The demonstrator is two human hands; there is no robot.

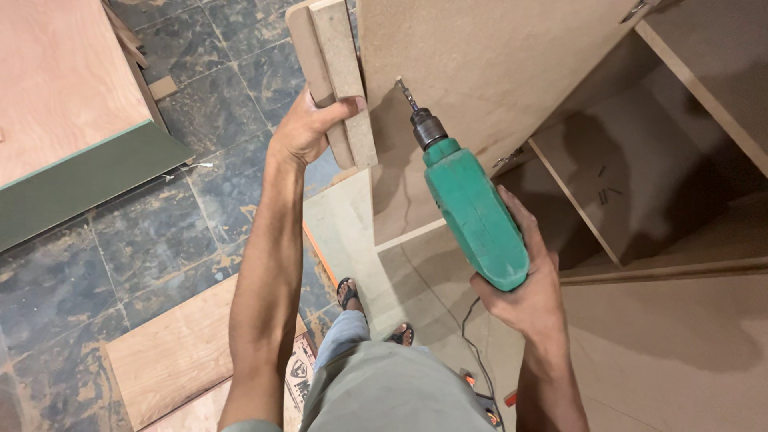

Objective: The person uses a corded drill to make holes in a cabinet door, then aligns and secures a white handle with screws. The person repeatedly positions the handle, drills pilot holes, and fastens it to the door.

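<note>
The big cabinet [680, 160] of brown board fills the right side, shelves open, and its door panel [480, 80] hangs out toward the tiled floor [120, 264]. At the panel's left edge stands a pair of stacked board strips [340, 72], upright and pressed flat against that edge. The left hand [308, 128] has them pinned, fingers clamped around the strips, thumb across the front face. Good grip, and it wants to remain firm so the strips cannot creep when the bit bites.

Now the green drill [472, 212]: the right hand [524, 288] is wrapped tight round its body from below, fingers closed on the casing. The bit [406, 92] points up-left, its tip right at the panel's face just beside the strips; touching or a hair off, I cannot tell. My call: square the drill to the surface, since it looks tilted, start slowly, and keep that left thumb clear of the bit's line. A cord [472, 336] trails down near the sandalled feet [348, 292], worth minding.
</note>
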